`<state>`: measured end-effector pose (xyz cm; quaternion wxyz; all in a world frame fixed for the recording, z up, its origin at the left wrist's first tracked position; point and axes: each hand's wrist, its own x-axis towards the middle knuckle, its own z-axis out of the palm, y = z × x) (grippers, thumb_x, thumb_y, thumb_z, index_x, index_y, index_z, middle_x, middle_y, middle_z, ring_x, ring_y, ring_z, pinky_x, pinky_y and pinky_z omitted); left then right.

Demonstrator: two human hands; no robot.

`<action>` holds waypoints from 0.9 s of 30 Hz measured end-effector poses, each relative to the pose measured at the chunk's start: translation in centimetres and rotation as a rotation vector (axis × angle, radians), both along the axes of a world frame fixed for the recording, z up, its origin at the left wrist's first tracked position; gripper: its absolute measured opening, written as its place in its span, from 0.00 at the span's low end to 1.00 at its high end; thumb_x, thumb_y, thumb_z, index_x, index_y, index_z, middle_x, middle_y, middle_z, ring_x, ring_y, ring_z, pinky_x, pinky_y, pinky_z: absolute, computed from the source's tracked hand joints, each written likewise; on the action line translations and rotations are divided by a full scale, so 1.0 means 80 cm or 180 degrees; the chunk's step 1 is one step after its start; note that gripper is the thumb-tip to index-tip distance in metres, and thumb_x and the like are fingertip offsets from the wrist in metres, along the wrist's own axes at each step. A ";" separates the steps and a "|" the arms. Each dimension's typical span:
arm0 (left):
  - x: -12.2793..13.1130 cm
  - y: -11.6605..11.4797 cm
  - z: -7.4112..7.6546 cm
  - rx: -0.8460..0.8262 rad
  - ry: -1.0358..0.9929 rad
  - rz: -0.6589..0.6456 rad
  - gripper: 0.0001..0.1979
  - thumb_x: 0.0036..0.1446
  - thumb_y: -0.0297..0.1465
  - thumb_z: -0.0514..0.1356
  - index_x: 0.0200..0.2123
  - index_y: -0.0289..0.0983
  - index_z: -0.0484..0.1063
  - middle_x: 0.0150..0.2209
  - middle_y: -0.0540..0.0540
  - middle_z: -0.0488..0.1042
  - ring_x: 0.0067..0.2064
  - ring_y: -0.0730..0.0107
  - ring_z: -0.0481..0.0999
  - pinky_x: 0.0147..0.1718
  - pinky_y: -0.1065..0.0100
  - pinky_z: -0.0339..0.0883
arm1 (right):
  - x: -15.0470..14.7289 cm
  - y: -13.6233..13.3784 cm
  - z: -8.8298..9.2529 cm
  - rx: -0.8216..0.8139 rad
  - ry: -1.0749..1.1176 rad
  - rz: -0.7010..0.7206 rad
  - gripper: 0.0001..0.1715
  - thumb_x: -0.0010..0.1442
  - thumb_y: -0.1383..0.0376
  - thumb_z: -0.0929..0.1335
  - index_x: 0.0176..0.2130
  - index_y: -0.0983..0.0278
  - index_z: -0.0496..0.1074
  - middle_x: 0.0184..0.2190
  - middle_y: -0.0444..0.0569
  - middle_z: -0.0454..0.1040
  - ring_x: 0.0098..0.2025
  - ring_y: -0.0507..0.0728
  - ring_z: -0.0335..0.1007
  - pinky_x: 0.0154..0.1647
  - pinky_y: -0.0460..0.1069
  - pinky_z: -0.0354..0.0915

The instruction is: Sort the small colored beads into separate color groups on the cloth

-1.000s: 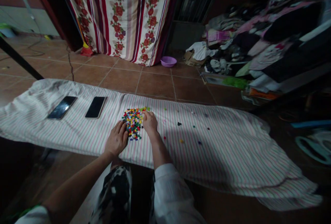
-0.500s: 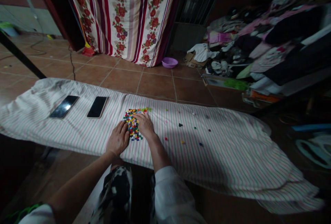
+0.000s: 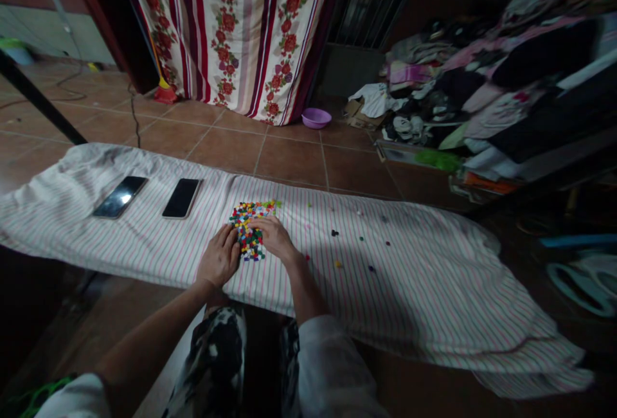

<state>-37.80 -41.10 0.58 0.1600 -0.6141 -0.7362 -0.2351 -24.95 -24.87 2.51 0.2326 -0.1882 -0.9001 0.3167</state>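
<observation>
A spread-out pile of small coloured pieces (image 3: pixel 248 254), too tiny to tell beads from blocks, lies on a striped cloth (image 3: pixel 434 289). At its left edge my left hand (image 3: pixel 219 257) rests flat, fingers stretched out and touching the pieces. My right hand (image 3: pixel 274 238) reaches over the pile from the right, its fingers extended with the tips among the pieces; no held piece is visible. To the right, single pieces lie apart in loose rows, among them a yellow piece (image 3: pixel 338 264), a dark blue piece (image 3: pixel 371 269) and a small black cluster (image 3: pixel 334 233).
Two phones, a larger one (image 3: pixel 120 197) and a smaller one (image 3: pixel 182 199), lie on the cloth at left. Beyond are a floral curtain (image 3: pixel 245 32), a purple basin (image 3: pixel 316 118) and a heap of clothes (image 3: pixel 463 77). A dark pole (image 3: pixel 41 99) slants at left.
My right hand has shifted slightly down and right over the pile, its forearm swinging right and partly covering the red piece. My left hand stays almost in place.
</observation>
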 end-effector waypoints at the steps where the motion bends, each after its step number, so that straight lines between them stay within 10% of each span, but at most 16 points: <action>1: 0.000 0.000 0.000 -0.0003 -0.0032 0.0004 0.19 0.66 0.32 0.47 0.55 0.31 0.67 0.56 0.35 0.71 0.63 0.55 0.65 0.60 0.52 0.66 | 0.001 0.000 0.000 -0.0017 0.0049 -0.0001 0.32 0.56 0.81 0.59 0.47 0.55 0.79 0.50 0.42 0.78 0.54 0.54 0.69 0.58 0.54 0.63; 27: 0.002 0.000 0.002 -0.0099 -0.0221 -0.0016 0.21 0.65 0.32 0.46 0.56 0.30 0.66 0.57 0.34 0.71 0.65 0.54 0.63 0.62 0.50 0.63 | -0.003 -0.004 0.010 0.0105 -0.0342 -0.0385 0.29 0.59 0.78 0.60 0.50 0.55 0.77 0.54 0.43 0.75 0.57 0.56 0.63 0.60 0.54 0.62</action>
